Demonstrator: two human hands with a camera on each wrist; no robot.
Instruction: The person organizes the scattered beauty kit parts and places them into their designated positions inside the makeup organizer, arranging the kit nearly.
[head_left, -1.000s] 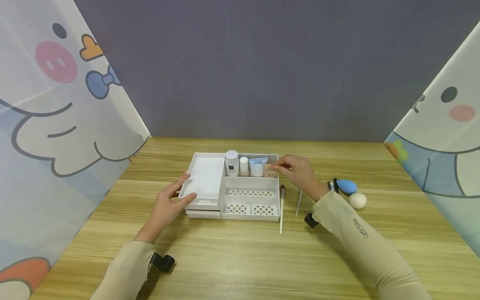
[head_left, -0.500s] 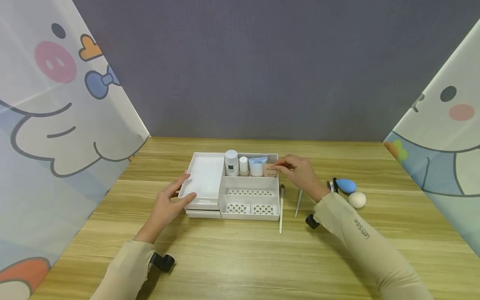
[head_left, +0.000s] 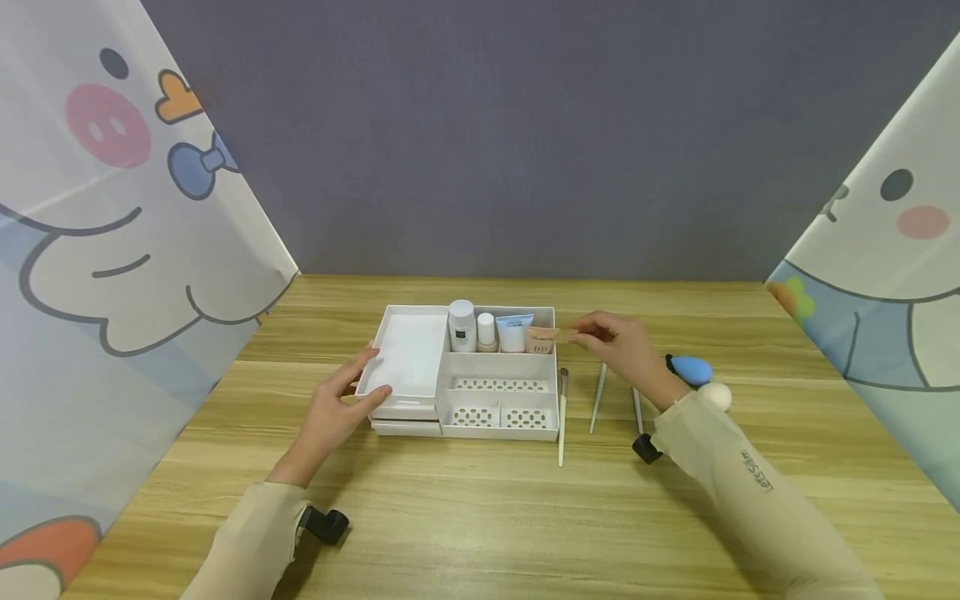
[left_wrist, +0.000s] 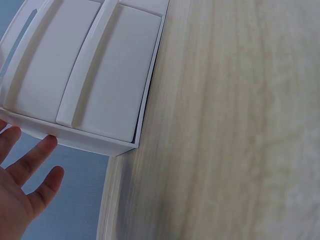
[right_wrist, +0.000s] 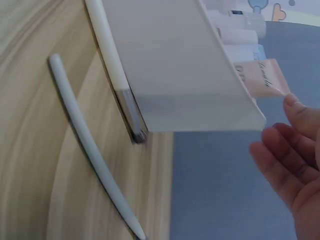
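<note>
A white desktop organizer [head_left: 498,364] stands on the table, its back row holding a white bottle [head_left: 462,329], a small white-capped bottle [head_left: 487,332], a light blue tube [head_left: 514,333] and a peach BB cream tube [head_left: 540,340]. My left hand [head_left: 335,410] rests on its left side, fingers spread along the edge; fingertips meet the side wall [left_wrist: 85,137] in the left wrist view. Beyond the right end is my right hand [head_left: 617,348]. In the right wrist view its thumb tip lies right at the corner of the peach tube [right_wrist: 260,78], with the other fingers loosely bent below.
A makeup brush [head_left: 562,417] lies along the organizer's right side, with white sticks [head_left: 597,400] farther right. Past the right wrist are a blue teardrop sponge [head_left: 692,369] and a white round sponge [head_left: 716,395], partly behind the sleeve. A grey panel [head_left: 525,142] closes off the back.
My right hand has drawn away to the right from the peach tube, which stays in the back row and leans slightly. The left hand keeps its place on the organizer.
</note>
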